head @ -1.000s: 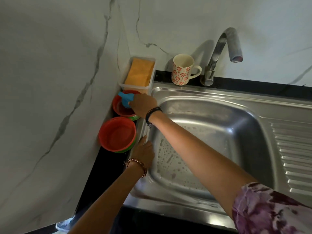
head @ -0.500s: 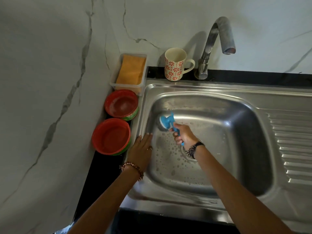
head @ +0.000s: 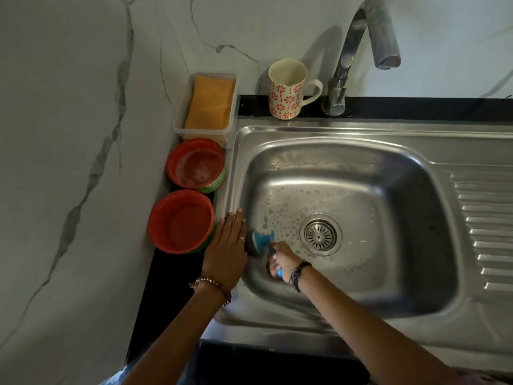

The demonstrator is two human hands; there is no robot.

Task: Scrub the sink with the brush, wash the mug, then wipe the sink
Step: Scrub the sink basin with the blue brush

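Observation:
The steel sink (head: 369,159) has soap bubbles on its floor around the drain (head: 320,235). My right hand (head: 283,263) grips the blue handle of the scrub brush (head: 260,241), whose dark head presses against the basin's left wall. My left hand (head: 226,249) lies flat with straight fingers on the sink's left rim, right beside the brush. A white mug (head: 288,89) with red flowers stands upright on the black ledge behind the sink, left of the tap (head: 358,51). An orange cloth (head: 209,105) lies in a clear box at the back left.
Two red tubs (head: 195,162) (head: 181,220) stand on the black counter left of the sink, close to my left hand. A ribbed drainboard (head: 488,232) extends to the right. Marble walls close off the left and back.
My right hand took the blue brush from the far red tub, brought it into the basin, then drew it toward the near left wall. My left hand stayed on the rim.

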